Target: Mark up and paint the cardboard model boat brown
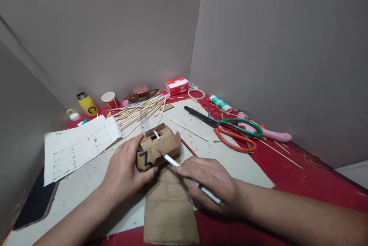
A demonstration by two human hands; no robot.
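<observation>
A small brown cardboard model (169,144) with a black "3" on its side is gripped at its left end by my left hand (126,163), thumb in front. A short pale stick lies across a dark hole in its top. In my right hand (207,181) is a white marker (171,161), its tip at the model's side, just right of the figure. Whether the tip touches I cannot tell. Under the model, a flat strip of brown cardboard (172,219) reaches toward me.
Green-and-orange-handled scissors (215,123) lie right of the model, near a pink tool (276,135). Behind are many thin wooden sticks (140,110), a paper cup (110,101), a yellow bottle (88,105), and a model boat (142,94). On the left, a drawing sheet (83,144) overlaps a dark phone (37,200).
</observation>
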